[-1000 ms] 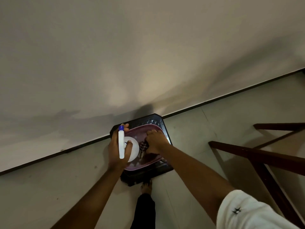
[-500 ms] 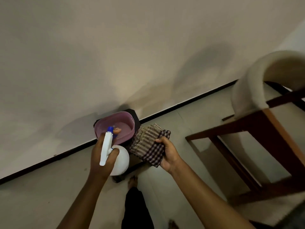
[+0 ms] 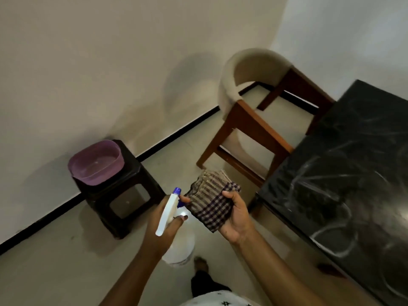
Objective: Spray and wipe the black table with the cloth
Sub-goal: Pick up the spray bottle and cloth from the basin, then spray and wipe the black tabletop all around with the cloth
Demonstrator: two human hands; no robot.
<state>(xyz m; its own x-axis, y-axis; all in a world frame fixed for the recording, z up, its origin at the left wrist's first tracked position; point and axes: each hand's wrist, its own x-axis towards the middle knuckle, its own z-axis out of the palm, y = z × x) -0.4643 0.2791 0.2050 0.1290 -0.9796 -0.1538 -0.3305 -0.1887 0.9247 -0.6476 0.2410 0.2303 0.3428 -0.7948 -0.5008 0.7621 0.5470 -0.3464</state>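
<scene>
The black table [image 3: 344, 173] fills the right side of the head view, its glossy top streaked with pale smears. My left hand [image 3: 163, 226] grips a white spray bottle [image 3: 169, 212] with a blue nozzle, held upright over the floor. My right hand [image 3: 235, 217] holds a folded checked cloth [image 3: 209, 199] just to the right of the bottle. Both hands hover left of the table's near corner, apart from it.
A purple plastic basin [image 3: 97, 162] sits on a dark stool [image 3: 123, 195] by the wall at left. A wooden chair with a cream padded back [image 3: 249, 85] stands beyond the table. My foot [image 3: 199, 261] is on the pale floor below.
The view has swung right, bringing the black table in. Both hands, with bottle and cloth lifted from the basin, have moved away from the stool toward the table.
</scene>
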